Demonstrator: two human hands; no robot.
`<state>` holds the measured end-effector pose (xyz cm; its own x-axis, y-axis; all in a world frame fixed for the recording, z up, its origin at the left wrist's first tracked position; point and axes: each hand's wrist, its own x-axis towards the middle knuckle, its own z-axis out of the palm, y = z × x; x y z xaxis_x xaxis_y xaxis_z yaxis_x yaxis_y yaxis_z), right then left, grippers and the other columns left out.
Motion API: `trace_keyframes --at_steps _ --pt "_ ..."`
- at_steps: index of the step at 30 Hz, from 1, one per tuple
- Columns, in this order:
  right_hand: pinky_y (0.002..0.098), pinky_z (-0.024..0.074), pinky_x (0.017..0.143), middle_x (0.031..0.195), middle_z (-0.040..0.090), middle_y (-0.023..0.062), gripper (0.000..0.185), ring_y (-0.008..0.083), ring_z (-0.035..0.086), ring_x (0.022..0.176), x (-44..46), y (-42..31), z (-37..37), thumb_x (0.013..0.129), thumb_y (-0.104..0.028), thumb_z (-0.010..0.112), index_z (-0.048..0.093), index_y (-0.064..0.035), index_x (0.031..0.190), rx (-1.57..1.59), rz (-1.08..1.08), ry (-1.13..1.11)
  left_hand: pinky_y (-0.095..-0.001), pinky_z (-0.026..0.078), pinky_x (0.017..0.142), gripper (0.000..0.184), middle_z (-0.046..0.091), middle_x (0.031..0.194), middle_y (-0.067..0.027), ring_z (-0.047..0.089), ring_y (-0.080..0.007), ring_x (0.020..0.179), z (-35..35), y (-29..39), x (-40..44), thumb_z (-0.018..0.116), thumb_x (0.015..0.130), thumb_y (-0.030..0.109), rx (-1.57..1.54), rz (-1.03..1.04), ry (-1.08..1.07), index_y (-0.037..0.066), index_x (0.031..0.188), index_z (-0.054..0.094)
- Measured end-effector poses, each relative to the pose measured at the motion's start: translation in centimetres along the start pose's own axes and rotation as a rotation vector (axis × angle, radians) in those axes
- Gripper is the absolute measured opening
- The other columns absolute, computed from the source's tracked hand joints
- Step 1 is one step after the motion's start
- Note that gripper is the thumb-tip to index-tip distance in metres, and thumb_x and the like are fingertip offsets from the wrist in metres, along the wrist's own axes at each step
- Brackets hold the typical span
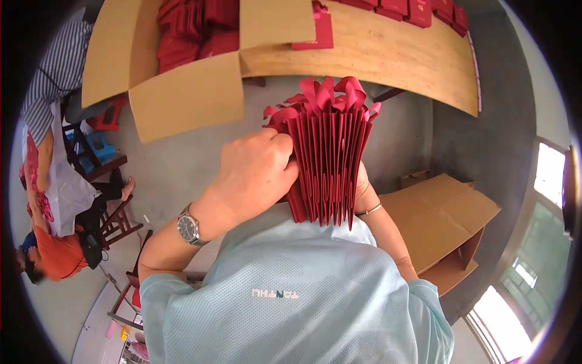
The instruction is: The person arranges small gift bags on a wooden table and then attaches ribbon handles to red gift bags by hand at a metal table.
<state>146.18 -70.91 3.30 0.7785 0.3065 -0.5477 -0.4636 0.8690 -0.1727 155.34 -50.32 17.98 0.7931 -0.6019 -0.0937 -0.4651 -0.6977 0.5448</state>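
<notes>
A thick bundle of flat-folded red gift bags (327, 164) stands upright in front of my chest, with pink-red ribbon handles (333, 94) looping out at its top. My left hand (257, 170), a watch (188, 227) on its wrist, is closed at the bundle's left side. Its curled fingers pinch the outermost bags near the ribbons; the fingertips are partly hidden. Behind the lower right side of the bundle is my right hand (364, 187), with a thin bracelet (370, 210) on the wrist. It grips the bundle, though most of its fingers are covered by the bags.
Ahead on the left, an open cardboard box (188, 97) contains more red bags (197, 30). A wooden table (388, 67) carries red stacks (418, 12) along its far edge. Another cardboard box (433, 224) lies at the right. People, one in orange (57, 252), sit at far left near stools.
</notes>
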Motion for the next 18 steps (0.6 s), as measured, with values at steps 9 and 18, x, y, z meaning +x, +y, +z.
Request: trace_keyframes --at_steps 9,18 --pt "0.0383 0.0496 0.1 0.129 0.058 0.0082 0.07 0.021 0.059 0.114 -0.1 -11.8 -3.3 0.085 -0.039 0.072 0.043 -0.0048 0.138 0.001 -0.132 -0.104 -0.0471 0.051 0.058 0.009 0.065 0.075 -0.0154 0.065 -0.0366 0.069 3.7 5.2 13.7 0.063 0.07 0.011 0.163 -0.058 0.129 0.003 0.072 0.059" --pt "0.0358 0.0501 0.098 0.126 0.059 0.0075 0.064 0.0198 0.06 0.11 0.5 -17.0 -6.6 0.088 -0.04 0.068 0.045 -0.0041 0.136 0.066 -0.138 -0.033 -0.0411 0.05 0.069 0.011 0.061 0.088 -0.0113 0.061 -0.0337 0.081 3.9 3.7 26.0 0.063 0.08 0.002 0.155 0.279 0.101 0.005 0.09 0.063"
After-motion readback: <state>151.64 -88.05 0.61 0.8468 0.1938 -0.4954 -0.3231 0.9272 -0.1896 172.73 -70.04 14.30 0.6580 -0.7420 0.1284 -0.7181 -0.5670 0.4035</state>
